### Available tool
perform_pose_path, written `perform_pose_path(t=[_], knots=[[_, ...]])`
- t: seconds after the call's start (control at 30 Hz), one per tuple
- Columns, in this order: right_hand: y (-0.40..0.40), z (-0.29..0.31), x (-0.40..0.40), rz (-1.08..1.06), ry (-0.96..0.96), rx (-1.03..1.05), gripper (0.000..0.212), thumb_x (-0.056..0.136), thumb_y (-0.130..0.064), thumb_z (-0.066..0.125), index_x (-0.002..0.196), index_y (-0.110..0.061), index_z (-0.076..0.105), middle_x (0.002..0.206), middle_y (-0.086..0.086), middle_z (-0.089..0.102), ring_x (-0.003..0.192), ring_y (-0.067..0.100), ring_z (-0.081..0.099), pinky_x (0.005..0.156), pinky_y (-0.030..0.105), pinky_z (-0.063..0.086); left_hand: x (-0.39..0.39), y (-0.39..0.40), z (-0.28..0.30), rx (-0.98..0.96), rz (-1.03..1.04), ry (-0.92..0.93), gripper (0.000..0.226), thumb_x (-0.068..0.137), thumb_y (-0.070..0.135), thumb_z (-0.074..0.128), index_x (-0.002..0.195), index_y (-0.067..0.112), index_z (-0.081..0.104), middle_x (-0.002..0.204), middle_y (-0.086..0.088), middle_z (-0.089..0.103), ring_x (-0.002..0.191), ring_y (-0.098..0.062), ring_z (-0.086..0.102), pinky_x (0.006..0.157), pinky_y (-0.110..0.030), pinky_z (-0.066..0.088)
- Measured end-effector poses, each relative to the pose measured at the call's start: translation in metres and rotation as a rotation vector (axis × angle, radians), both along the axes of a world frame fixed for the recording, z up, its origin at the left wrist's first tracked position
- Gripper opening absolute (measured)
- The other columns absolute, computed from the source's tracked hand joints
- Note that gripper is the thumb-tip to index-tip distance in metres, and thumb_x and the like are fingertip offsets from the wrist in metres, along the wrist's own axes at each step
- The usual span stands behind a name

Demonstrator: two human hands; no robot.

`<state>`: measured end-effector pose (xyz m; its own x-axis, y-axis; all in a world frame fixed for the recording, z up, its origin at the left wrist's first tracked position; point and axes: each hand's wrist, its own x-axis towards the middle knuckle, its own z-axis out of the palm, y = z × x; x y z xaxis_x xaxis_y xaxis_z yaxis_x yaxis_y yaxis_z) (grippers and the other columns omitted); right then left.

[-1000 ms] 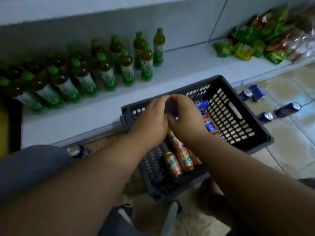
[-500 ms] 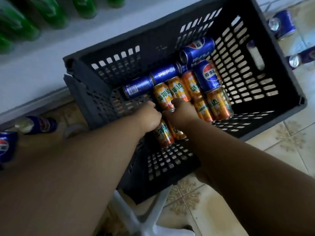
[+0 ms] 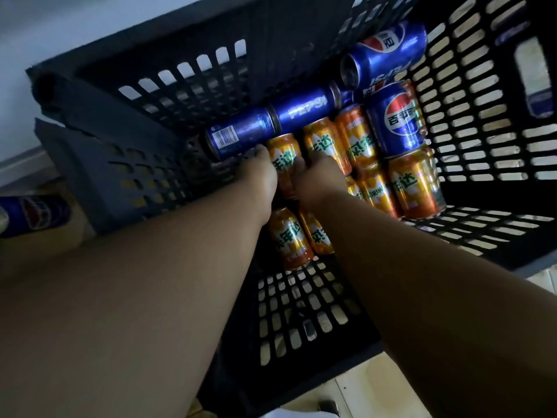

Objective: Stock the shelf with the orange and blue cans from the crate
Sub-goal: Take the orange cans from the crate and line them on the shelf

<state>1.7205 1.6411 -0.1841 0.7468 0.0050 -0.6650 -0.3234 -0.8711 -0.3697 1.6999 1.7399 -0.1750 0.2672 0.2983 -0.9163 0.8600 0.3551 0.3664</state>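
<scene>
Both hands, left [image 3: 261, 176] and right [image 3: 319, 179], seem to grasp one orange can [image 3: 284, 155] lying flat, long axis pointing away. Crate [image 3: 187, 86] floor near the front wall is bare.

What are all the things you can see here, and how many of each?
crate: one, black, slotted walls, fills most of the view
orange cans: at least seven, orange and gold, lying on the crate bottom
blue cans: four, blue, lying in the crate beyond and beside the orange ones
loose blue can: one, blue, outside the crate at the left edge
floor: pale tiles, showing below the crate
left grip: one bare hand, inside the crate, just left of one orange can
right grip: one bare hand, just right of that same can; I cannot tell whether either hand holds it
</scene>
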Motion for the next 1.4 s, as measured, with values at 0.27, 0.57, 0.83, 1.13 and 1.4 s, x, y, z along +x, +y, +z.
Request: perform_pose_path(t=[0.27,0.57,0.83,1.13,1.4], knots=[[0.019,-0.002,0.005,-0.182,0.162,0.164,0.053,0.107,-0.043,0.029,0.144,-0.008,0.044,0.144,0.018,0.052,0.134,0.035,0.047,0.11,0.038,0.036,-0.008,0.005,-0.003,-0.106,0.232,0.043,0.057,0.102,0.06,0.027,0.13,0.022,0.059,0.119,-0.006,0.069,0.1,-0.022,0.066,0.07,-0.028,0.05],[0.018,0.085,-0.016,-0.419,-0.01,0.309,0.053,0.106,-0.048,0.029,0.14,-0.012,0.046,0.136,0.017,0.056,0.125,0.038,0.052,0.097,0.037,0.039,-0.034,0.003,0.075,0.157,0.158,-0.23,0.013,0.099,0.029,0.054,0.093,0.021,0.062,0.1,-0.009,0.072,0.098,-0.032,0.07,0.087,-0.051,0.058],[0.038,0.207,-0.057,-0.484,-0.225,0.602,0.031,0.103,-0.054,0.03,0.107,-0.027,0.045,0.091,-0.005,0.057,0.088,0.016,0.06,0.077,0.035,0.047,-0.052,0.025,0.187,-0.075,0.254,-0.45,0.039,0.094,0.036,0.046,0.067,0.017,0.067,0.07,-0.007,0.07,0.06,-0.023,0.066,0.063,-0.032,0.056],[0.055,0.334,-0.102,-0.353,-0.55,0.785,0.041,0.105,-0.048,0.032,0.1,-0.019,0.06,0.094,0.002,0.065,0.085,0.011,0.065,0.074,0.029,0.054,-0.094,0.04,0.316,-0.073,0.21,-0.777,0.056,0.095,0.067,0.04,0.11,0.023,0.071,0.098,-0.005,0.078,0.088,-0.023,0.076,0.077,-0.043,0.059],[0.091,0.422,-0.109,-0.172,-0.818,0.885,0.052,0.089,-0.069,0.023,0.081,-0.03,0.057,0.09,-0.001,0.063,0.081,0.014,0.063,0.073,0.04,0.054,-0.103,0.07,0.419,0.278,0.252,-1.059,0.07,0.063,0.084,0.039,0.096,0.032,0.071,0.093,0.001,0.077,0.09,-0.022,0.074,0.088,-0.053,0.056]])
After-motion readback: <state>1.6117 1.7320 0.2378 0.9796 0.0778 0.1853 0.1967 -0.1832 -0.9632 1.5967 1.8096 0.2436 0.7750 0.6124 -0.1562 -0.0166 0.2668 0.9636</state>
